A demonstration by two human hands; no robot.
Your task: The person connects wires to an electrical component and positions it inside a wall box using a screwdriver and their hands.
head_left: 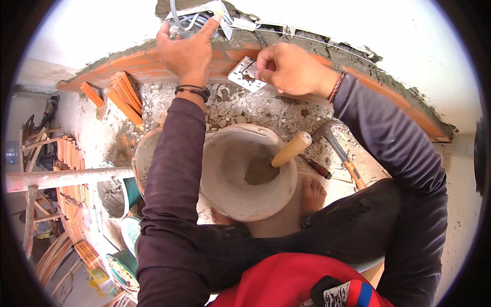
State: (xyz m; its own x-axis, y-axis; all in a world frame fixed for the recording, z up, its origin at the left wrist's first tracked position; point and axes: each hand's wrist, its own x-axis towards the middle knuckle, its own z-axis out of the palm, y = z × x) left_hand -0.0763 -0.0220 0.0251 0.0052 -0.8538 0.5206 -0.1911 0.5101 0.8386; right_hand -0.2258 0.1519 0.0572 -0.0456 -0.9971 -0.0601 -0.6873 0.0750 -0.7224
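My left hand (185, 53) reaches up to the wall and grips a white electrical box (223, 31), its thumb at the right edge and its fingers around the left. Grey cables (193, 21) are bundled inside the box, and one loops up out of it. Lower and to the right, my right hand (294, 69) is closed in a pinch at a white metal plate (242, 71) with several holes. The plate tilts in front of the brick course; the fingers hide its right edge. A thin white string (327, 42) runs along the wall above the right hand.
Below my arms stands a mortar-stained bucket (220, 179) with a wooden handle (292, 148) sticking out. A hammer (343, 153) and a screwdriver (318, 168) lie to its right on rubble. Cut bricks (124, 97) lean at left, near a metal pipe (66, 178) and mortar tubs (130, 192).
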